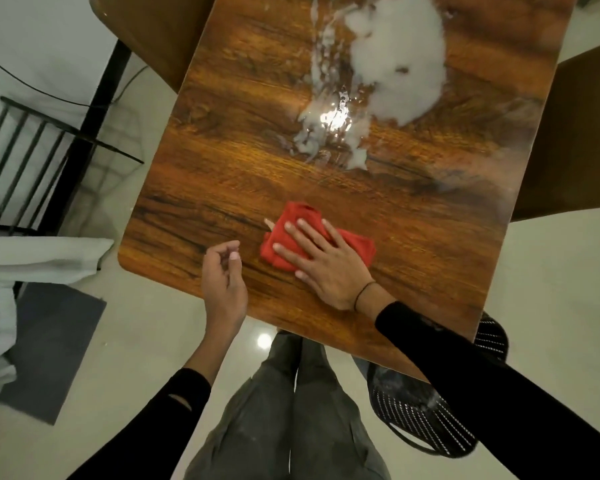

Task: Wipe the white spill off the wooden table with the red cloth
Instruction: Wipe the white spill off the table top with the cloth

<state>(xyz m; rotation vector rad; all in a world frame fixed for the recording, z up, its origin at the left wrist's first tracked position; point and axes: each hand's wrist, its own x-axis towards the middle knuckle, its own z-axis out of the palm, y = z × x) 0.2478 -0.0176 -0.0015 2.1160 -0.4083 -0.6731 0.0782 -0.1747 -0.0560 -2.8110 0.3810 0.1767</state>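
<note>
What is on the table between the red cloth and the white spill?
In the head view, only bare wooden table lies between the red cloth, pressed under the right hand, and the white spill.

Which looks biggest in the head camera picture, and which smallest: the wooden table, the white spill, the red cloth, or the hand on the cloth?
1. wooden table, by far.
2. white spill; part runs off the top edge.
3. and 4. red cloth and right hand look alike; the hand hides part of the cloth, so no ranking.
</note>
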